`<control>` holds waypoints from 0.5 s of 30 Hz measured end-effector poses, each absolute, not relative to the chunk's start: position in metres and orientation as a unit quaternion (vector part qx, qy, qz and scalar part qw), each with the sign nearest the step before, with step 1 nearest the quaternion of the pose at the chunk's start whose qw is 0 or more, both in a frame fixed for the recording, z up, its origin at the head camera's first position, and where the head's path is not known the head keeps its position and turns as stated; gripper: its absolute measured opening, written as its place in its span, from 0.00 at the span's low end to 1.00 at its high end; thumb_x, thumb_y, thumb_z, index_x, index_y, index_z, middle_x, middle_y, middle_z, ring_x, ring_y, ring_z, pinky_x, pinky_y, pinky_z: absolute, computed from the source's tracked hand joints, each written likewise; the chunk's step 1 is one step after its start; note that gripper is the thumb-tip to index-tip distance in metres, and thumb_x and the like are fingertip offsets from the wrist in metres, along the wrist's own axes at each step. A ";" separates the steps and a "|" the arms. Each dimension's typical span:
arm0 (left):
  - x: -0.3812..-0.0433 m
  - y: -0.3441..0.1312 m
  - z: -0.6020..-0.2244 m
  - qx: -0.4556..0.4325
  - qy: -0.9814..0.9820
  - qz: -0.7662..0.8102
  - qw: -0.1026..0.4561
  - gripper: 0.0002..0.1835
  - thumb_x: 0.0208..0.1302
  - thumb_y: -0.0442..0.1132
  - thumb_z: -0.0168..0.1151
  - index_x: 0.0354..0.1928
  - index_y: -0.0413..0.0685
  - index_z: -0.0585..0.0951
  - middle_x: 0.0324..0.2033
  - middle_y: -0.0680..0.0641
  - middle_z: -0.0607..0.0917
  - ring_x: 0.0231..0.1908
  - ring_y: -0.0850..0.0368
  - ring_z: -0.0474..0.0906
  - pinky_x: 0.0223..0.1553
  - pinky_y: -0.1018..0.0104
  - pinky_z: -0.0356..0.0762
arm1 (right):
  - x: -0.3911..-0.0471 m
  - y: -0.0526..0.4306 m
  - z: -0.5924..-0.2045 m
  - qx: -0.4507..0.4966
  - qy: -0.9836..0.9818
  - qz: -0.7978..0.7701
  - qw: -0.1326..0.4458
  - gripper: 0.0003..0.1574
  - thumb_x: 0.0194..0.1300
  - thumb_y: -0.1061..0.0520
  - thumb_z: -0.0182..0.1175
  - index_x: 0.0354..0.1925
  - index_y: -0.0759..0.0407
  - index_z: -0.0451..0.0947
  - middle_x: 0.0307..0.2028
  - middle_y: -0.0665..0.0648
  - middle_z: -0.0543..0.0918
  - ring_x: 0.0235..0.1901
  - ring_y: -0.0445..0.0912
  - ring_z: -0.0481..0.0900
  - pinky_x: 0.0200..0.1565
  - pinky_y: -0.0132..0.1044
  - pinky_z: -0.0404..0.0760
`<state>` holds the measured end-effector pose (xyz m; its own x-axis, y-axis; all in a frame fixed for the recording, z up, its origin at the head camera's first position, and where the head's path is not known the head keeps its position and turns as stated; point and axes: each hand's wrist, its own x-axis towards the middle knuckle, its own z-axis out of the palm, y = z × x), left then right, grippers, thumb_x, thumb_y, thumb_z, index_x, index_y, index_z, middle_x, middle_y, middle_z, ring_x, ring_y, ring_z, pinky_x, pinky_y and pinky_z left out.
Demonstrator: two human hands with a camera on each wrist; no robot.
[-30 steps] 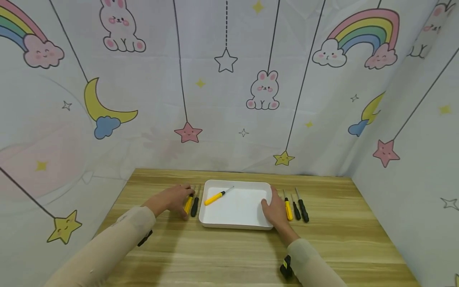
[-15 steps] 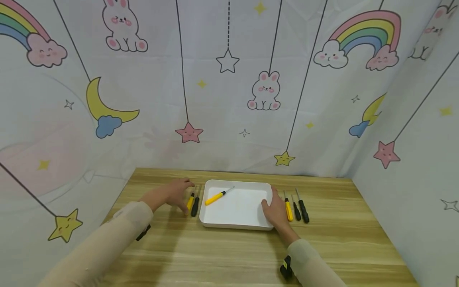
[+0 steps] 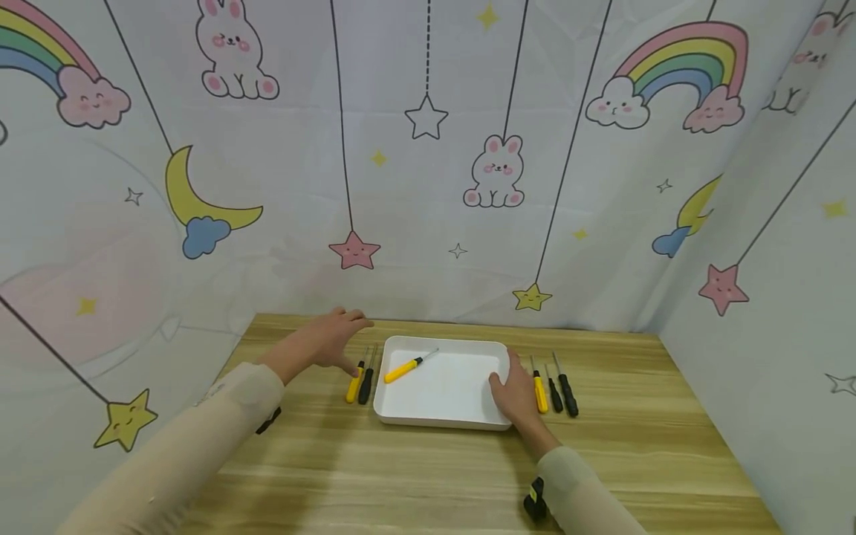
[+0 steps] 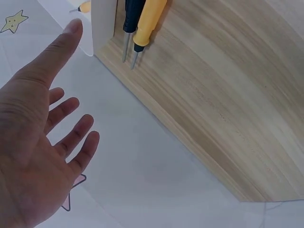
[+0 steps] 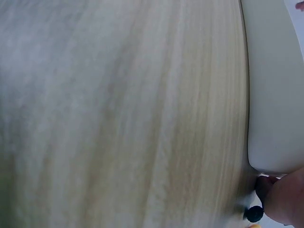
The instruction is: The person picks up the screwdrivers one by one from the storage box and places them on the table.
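Note:
A white tray [image 3: 441, 390] sits mid-table, and a yellow-handled screwdriver [image 3: 401, 370] lies at its left side. My right hand [image 3: 513, 390] holds the tray's right wall, thumb over the rim and fingers outside. In the right wrist view, that hand [image 5: 287, 199] shows at the tray's corner, beside the tray's wall [image 5: 275, 95]. My left hand [image 3: 324, 340] hovers with fingers spread and nothing in it. Just below it lie another yellow screwdriver [image 3: 353, 388] and a black one [image 3: 365, 386]. The left wrist view shows the left hand [image 4: 33, 137] open near these two, beyond their tips.
Right of the tray lie a yellow screwdriver [image 3: 539, 394], a small black screwdriver [image 3: 555, 397] and a larger black screwdriver [image 3: 568, 394]. The wooden table [image 3: 414, 475] ends at a patterned cloth backdrop [image 3: 414, 193] behind and at the right.
My left hand has risen away from the left-hand screwdrivers, toward the back of the table, leaving both more exposed. The right hand and the tray have stayed put.

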<state>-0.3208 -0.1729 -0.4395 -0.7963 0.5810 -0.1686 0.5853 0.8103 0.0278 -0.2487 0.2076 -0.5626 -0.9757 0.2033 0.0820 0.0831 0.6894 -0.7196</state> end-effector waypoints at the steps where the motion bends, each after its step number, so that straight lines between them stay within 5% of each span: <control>1: -0.321 -0.172 -0.439 0.312 0.947 -0.014 0.079 0.56 0.53 0.64 0.81 0.79 0.50 0.68 0.74 0.41 0.71 0.69 0.37 0.68 0.66 0.37 0.75 | -0.249 0.208 -0.563 -0.077 -0.916 0.386 0.078 0.45 0.75 0.56 0.58 0.82 0.67 0.54 0.74 0.75 0.69 0.72 0.70 0.68 0.72 0.65 0.67; 15: -0.320 -0.168 -0.429 0.360 0.933 0.004 0.024 0.54 0.54 0.66 0.80 0.78 0.49 0.70 0.73 0.41 0.72 0.68 0.38 0.70 0.69 0.40 0.73 | -0.246 0.207 -0.563 -0.076 -0.915 0.388 0.076 0.45 0.75 0.55 0.58 0.82 0.66 0.53 0.74 0.74 0.68 0.72 0.69 0.68 0.72 0.64 0.67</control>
<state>-0.3204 -0.1679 -0.4295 -0.7399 0.6714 -0.0424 0.6711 0.7410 0.0243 -0.2463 0.2071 -0.5627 -0.9770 0.1978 0.0796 0.0803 0.6873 -0.7219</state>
